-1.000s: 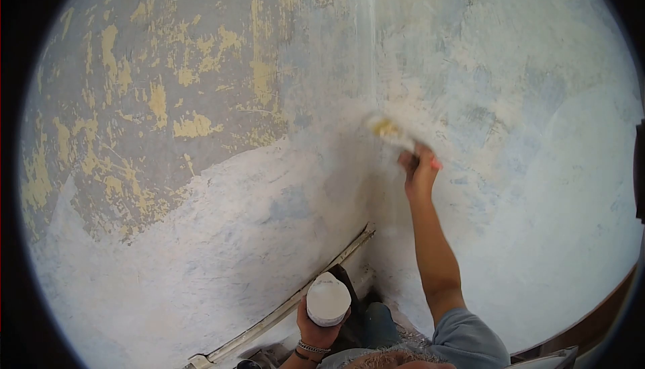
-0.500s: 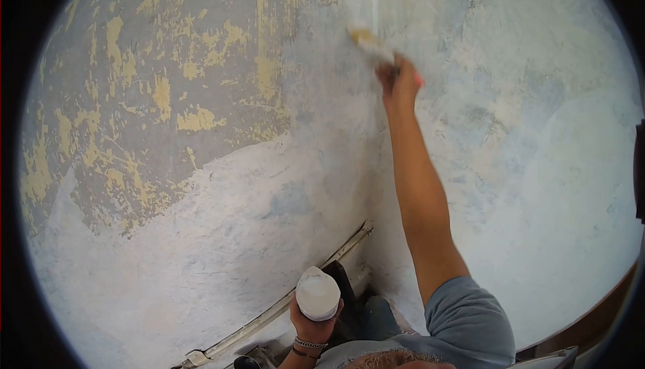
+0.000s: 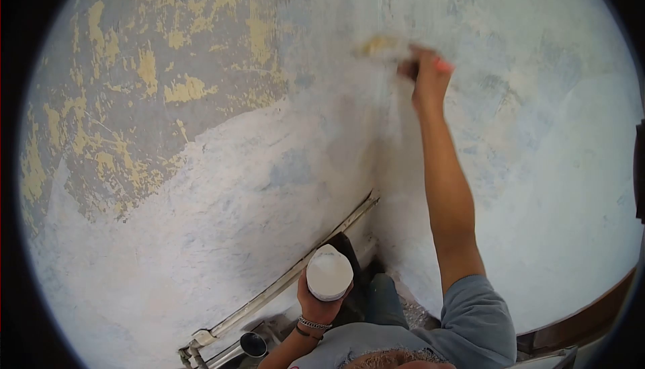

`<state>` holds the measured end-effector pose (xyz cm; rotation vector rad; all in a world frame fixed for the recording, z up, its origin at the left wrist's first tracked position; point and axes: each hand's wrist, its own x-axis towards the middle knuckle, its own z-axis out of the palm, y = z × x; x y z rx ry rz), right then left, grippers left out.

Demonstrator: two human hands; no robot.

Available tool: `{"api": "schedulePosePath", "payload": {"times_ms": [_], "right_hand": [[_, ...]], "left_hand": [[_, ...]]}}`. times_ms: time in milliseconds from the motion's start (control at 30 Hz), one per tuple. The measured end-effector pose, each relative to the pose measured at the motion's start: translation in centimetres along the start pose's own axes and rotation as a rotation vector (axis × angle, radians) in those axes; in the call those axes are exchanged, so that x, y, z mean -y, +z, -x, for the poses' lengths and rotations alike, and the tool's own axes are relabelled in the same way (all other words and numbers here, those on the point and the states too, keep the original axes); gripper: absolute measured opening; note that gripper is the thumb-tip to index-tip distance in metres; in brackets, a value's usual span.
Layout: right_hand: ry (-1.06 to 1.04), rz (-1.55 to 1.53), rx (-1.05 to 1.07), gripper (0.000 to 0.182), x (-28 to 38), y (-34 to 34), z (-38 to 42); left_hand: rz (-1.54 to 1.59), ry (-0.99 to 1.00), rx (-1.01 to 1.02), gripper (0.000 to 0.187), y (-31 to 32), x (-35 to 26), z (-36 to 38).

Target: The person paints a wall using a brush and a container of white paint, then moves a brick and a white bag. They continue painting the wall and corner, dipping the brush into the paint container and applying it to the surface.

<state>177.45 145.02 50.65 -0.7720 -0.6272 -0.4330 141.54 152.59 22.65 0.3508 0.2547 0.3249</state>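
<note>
My right hand (image 3: 431, 78) is raised at the corner of the walls, its fingers closed round a paintbrush (image 3: 381, 46). The brush is blurred by motion; its yellowish bristles point left and a pinkish-red handle end shows behind my fingers. Low in the view, my left hand (image 3: 320, 307) grips a white tub (image 3: 330, 273) from below and the sides. Something white, like paint, is in the tub. A chain bracelet and a dark band circle my left wrist.
The left wall (image 3: 222, 160) has grey and yellow flaking patches above a whitish area. The right wall (image 3: 537, 167) is pale and blotchy. A light pipe or rail (image 3: 269, 298) slants along the left wall's foot, near a dark round opening (image 3: 253, 344).
The brush has swung to lie nearly level, as my right hand shifted right. The view has tilted down a little. My left hand still holds the tub.
</note>
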Motion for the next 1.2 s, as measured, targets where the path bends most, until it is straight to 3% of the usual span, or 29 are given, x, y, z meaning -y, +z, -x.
{"api": "schedulePosePath", "payload": {"times_ms": [100,200,233,333,400,433,533,633,700,933,1067,1200], "right_hand": [[-0.088,-0.254,0.005,0.020,4.8,4.4,-1.0],[0.072,-0.265,0.096,0.025,0.0,3.1,0.1],[0.159,-0.284,0.037,0.028,-1.8,2.2,2.1],[0.376,-0.248,-0.115,0.034,-6.7,-4.0,10.9],[0.448,-0.190,-0.100,0.030,-9.6,-9.7,17.9],[0.542,-0.125,-0.199,0.028,-10.9,-12.4,21.5],[0.750,-0.018,-0.313,0.025,-11.4,-18.7,29.7],[0.742,-0.045,-0.378,0.024,-8.8,-20.0,31.6],[0.591,0.045,-0.340,0.026,-6.6,-19.2,29.8],[0.216,-0.017,0.189,0.029,6.1,-9.9,23.7],[0.271,0.176,0.540,0.028,8.6,-6.1,24.3],[0.405,0.429,0.740,0.031,8.4,-4.5,25.6]], "left_hand": [[0.079,-0.024,0.017,0.056,-0.6,-0.4,-0.2],[0.081,-0.004,0.013,0.059,-0.9,-0.6,-0.8],[0.077,0.002,0.020,0.059,-0.9,-0.7,-0.9],[0.080,0.007,0.008,0.059,-0.4,-0.9,-1.0],[0.073,0.002,0.022,0.058,-0.3,-1.4,-1.1],[0.071,0.008,0.024,0.059,-0.4,-1.5,-1.3],[0.079,0.030,0.042,0.060,-0.7,-1.6,-2.0],[0.087,0.065,0.064,0.061,-0.8,-1.7,-2.7],[0.070,0.096,0.048,0.062,-1.3,-1.5,-3.1],[0.087,0.091,-0.004,0.060,-1.6,-1.6,-3.5],[0.079,0.091,0.009,0.060,-1.8,-1.5,-3.6],[0.060,0.090,0.030,0.062,-2.7,-1.3,-4.0]]}}
